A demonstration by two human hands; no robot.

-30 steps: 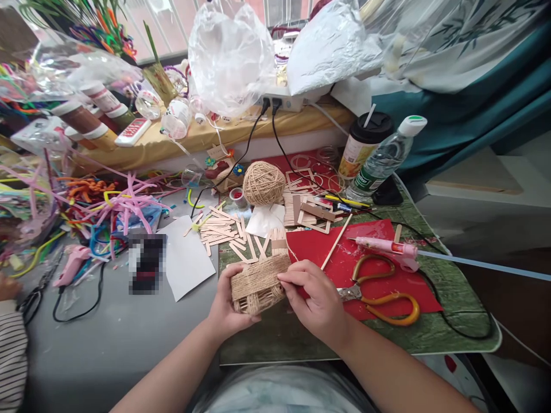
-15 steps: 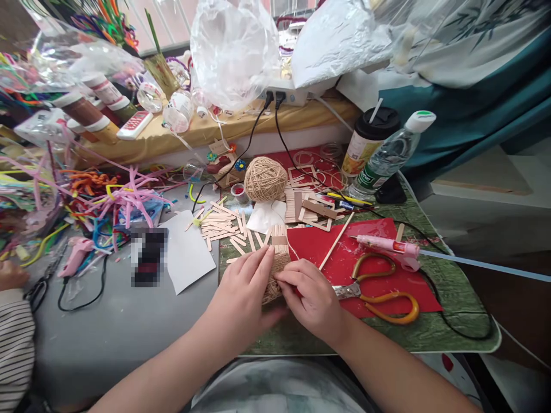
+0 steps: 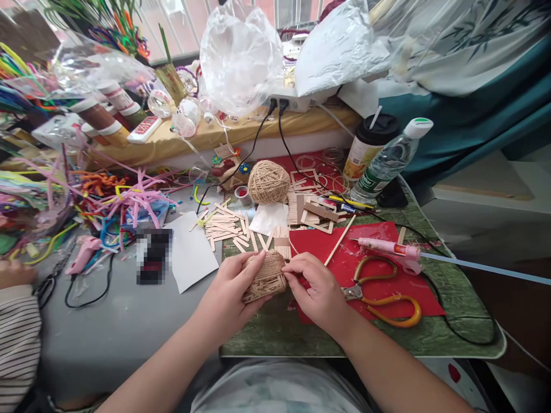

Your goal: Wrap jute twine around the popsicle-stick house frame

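Note:
My left hand (image 3: 230,287) grips a small block wrapped in brown jute twine (image 3: 263,280), thumb along its top and fingers underneath. At the block's right end my right hand (image 3: 312,289) pinches the twine between thumb and fingertips; a thin strand (image 3: 293,248) runs up from there. Beyond the block stands a ball of jute twine (image 3: 269,181). A bundle of craft sticks (image 3: 282,242) lies just behind my hands. Loose craft sticks (image 3: 220,222) are scattered to its left. What core the twine covers is hidden.
On the red sheet (image 3: 321,244) at right lie orange-handled scissors (image 3: 387,292) and a pink glue gun (image 3: 390,248). A water bottle (image 3: 387,166) and a lidded cup (image 3: 365,146) stand behind. White paper (image 3: 193,252) and pipe cleaners (image 3: 138,195) lie left, near another person's hand (image 3: 16,274).
The wrapped block has turned and shifted slightly left, so more of its twine side shows. My left hand moved with it, while my right hand keeps its pinch at the right end.

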